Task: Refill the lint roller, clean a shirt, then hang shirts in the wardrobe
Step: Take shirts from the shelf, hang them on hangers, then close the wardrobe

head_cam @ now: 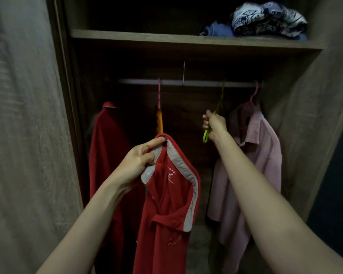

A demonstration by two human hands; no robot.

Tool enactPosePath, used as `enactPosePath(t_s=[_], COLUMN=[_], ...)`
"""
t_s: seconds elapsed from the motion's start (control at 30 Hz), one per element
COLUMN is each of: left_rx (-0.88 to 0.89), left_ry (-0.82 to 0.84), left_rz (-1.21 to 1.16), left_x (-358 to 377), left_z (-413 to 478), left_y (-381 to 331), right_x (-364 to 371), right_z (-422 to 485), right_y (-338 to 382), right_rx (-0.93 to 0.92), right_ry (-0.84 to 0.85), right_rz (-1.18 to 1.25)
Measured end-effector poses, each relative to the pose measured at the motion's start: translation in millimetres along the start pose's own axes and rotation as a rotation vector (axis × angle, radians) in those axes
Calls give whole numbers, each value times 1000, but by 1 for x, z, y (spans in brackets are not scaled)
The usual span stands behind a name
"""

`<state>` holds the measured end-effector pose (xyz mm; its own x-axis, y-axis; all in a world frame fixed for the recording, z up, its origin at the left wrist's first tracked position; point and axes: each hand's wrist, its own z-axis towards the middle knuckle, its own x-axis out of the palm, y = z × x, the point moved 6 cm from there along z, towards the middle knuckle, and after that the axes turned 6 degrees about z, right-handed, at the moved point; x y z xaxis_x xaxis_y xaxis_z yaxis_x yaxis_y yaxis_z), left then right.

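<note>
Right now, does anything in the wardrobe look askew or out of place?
The pink shirt on the right hangs crooked, its collar sagging below its hanger. On the shelf, clothes lie bundled, not folded. Nothing looks damaged.

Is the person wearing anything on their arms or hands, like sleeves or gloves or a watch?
No. The left arm and the right arm are bare as far as the picture shows, with no sleeves. The left hand and the right hand have no gloves, and neither wrist has a watch or bracelet. I see no rings, though some fingers are hidden.
</note>
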<state>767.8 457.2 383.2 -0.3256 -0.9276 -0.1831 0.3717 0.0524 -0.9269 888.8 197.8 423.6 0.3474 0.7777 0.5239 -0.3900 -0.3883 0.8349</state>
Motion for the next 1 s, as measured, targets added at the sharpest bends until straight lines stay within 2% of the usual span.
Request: enactPosePath(t_s=[0.1, 0.27, 0.47, 0.63, 0.87, 1.0], left_rx=[1, -3, -2, 23, 1, -92], left_ry=[-9, -43, -94, -98, -76, -69], left_rz=[13, 39, 66, 125, 381, 517], left_x=[4, 18, 37, 45, 55, 58], left_z=[-2, -4, -7, -6, 8, 19], left_y=[-2, -2, -11, -13, 6, 26], right_x=[-19, -38, -35, -82, -161, -188], right_z=[-9, -17, -37, -121, -246, -288], right_y=[9, 42, 72, 60, 55, 67], right_rx=[-47, -26, -57, -76, 106, 144], right_ry=[50, 162, 211, 330, 388, 400], right_rz=[-66, 16, -136, -148, -26, -69])
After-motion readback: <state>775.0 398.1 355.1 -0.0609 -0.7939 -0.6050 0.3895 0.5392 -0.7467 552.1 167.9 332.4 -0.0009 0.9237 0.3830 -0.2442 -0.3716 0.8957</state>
